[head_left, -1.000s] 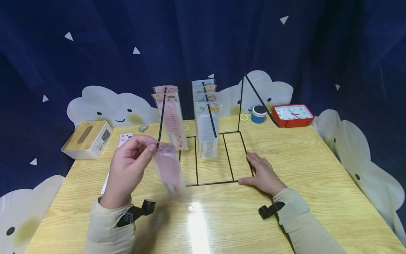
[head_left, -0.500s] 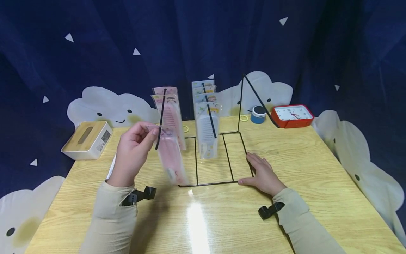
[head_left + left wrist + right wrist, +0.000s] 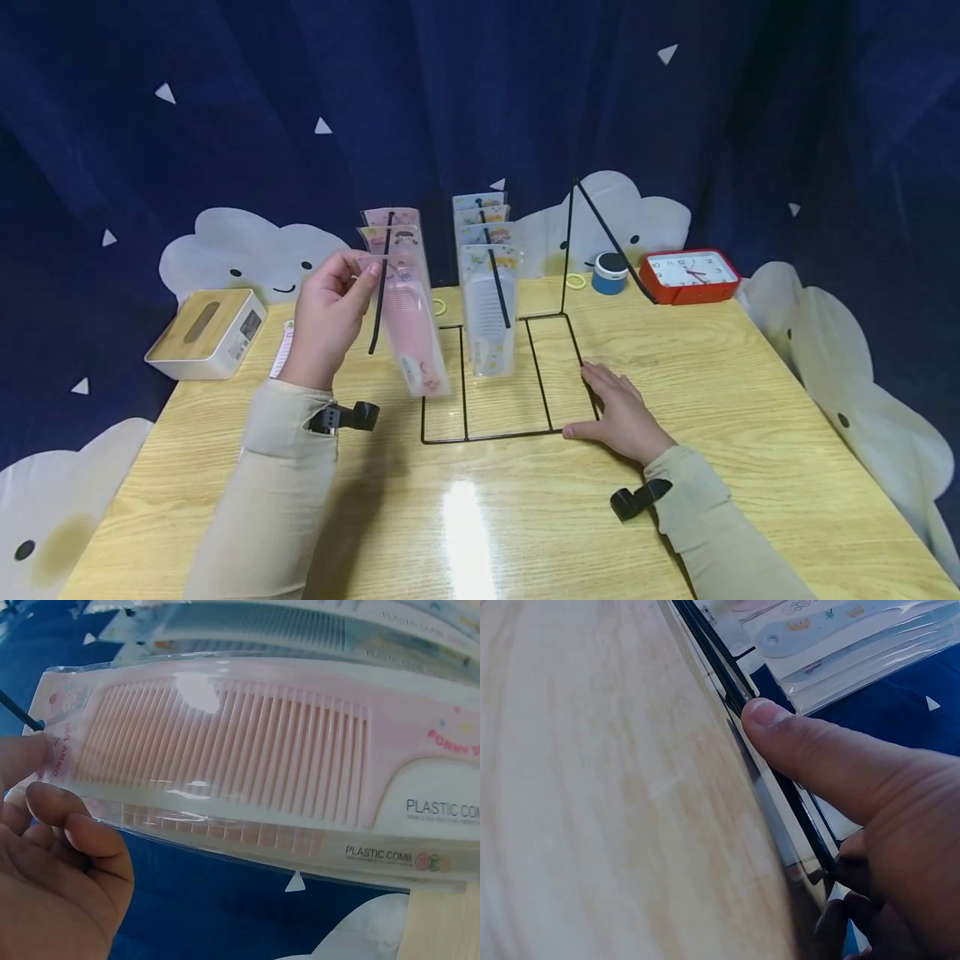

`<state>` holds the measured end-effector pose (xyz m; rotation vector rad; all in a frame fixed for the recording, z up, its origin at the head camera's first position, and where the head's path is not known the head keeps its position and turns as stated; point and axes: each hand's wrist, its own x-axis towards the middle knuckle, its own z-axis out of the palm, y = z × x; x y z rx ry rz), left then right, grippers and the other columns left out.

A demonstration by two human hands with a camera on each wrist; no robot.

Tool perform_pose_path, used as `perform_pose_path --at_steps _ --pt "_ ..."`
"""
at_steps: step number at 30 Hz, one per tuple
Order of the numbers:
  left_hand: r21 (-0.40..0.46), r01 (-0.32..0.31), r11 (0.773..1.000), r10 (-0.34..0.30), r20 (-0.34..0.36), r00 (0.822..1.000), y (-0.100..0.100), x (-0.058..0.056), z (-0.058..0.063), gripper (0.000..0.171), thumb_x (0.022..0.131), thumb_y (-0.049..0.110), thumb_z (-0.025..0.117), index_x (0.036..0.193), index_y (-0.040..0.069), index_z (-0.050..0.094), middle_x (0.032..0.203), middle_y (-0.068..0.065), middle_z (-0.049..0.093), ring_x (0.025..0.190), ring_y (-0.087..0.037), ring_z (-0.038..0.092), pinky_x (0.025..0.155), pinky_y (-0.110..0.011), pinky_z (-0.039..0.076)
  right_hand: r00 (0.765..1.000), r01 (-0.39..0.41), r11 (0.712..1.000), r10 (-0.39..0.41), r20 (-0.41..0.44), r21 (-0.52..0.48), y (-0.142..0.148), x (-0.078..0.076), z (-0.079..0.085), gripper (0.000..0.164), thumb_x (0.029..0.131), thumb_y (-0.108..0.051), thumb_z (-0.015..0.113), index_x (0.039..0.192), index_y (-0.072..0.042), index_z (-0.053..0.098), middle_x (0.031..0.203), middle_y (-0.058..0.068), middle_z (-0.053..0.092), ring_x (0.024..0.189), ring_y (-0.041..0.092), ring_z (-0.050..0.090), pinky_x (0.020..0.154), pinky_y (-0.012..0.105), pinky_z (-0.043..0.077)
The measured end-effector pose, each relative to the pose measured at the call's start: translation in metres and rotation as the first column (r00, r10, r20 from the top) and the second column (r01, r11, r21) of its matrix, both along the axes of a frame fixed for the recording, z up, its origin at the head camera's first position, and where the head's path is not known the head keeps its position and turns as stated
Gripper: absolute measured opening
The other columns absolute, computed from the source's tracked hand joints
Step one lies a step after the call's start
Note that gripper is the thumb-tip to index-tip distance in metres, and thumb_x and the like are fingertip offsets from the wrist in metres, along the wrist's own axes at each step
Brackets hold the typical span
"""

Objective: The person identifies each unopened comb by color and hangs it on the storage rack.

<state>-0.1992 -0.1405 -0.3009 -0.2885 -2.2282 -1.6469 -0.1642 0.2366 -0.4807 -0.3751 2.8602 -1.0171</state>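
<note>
My left hand (image 3: 330,317) pinches the top of a clear packet with a pink comb (image 3: 412,321) between thumb and fingers. The packet is threaded on the left rod of a black wire rack (image 3: 502,436), in front of other pink comb packets (image 3: 405,237). In the left wrist view the rod passes through the hole near my fingertips, and the comb's teeth show through the plastic. My right hand (image 3: 622,417) rests on the right side of the rack's base. In the right wrist view its thumb (image 3: 817,750) presses along the black wire.
Several blue comb packets (image 3: 491,308) hang on the middle rod; the right rod (image 3: 611,233) is bare. Behind stand a blue round container (image 3: 609,279) and a red clock (image 3: 690,277). A tissue box (image 3: 206,333) and a partly hidden packet (image 3: 282,350) lie left.
My left hand has moved up and away from me, sliding the pink comb packet back along the left rod from its front end. My right hand has stayed still.
</note>
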Motion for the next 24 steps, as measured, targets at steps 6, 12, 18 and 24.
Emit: perform_pose_path --at_steps 6,12,18,24 --pt "-0.015 -0.016 1.000 0.017 0.025 1.000 -0.001 -0.011 0.003 0.021 0.102 0.024 0.061 0.109 0.005 0.065 0.078 0.000 0.049 0.065 -0.014 0.042 0.054 -0.025 0.036 1.000 0.003 1.000 -0.003 -0.006 0.004 0.000 0.000 -0.001 0.114 0.072 -0.049 0.088 0.154 0.005 0.031 0.161 0.022 0.028 0.150 0.039 0.018 0.118 0.057 0.006" --pt "-0.045 -0.030 0.999 0.031 0.009 0.999 -0.001 -0.016 0.005 0.022 0.101 0.026 0.062 0.107 0.005 0.064 0.078 0.001 0.050 0.066 -0.013 0.044 0.055 -0.025 0.037 1.000 0.002 1.000 -0.002 -0.006 0.011 0.000 0.000 -0.002 0.114 0.072 -0.049 0.088 0.154 0.005 0.031 0.161 0.022 0.028 0.150 0.039 0.018 0.118 0.056 0.006" --pt "-0.054 -0.039 0.998 0.039 -0.003 0.999 0.000 -0.017 0.006 0.024 0.101 0.027 0.063 0.105 0.003 0.063 0.079 0.002 0.053 0.066 -0.012 0.045 0.055 -0.024 0.038 1.000 -0.001 1.000 0.001 -0.004 0.011 0.000 0.000 -0.001 0.113 0.072 -0.048 0.088 0.154 0.006 0.031 0.161 0.022 0.028 0.150 0.040 0.018 0.118 0.057 0.006" --pt "-0.057 -0.046 0.997 0.047 0.004 0.999 0.000 -0.021 0.006 0.023 0.101 0.027 0.063 0.101 0.004 0.062 0.083 0.001 0.053 0.066 -0.012 0.044 0.055 -0.024 0.037 1.000 -0.003 1.000 0.003 -0.003 0.007 0.000 0.000 -0.001 0.113 0.072 -0.048 0.088 0.154 0.005 0.030 0.161 0.022 0.028 0.150 0.039 0.017 0.118 0.056 0.006"
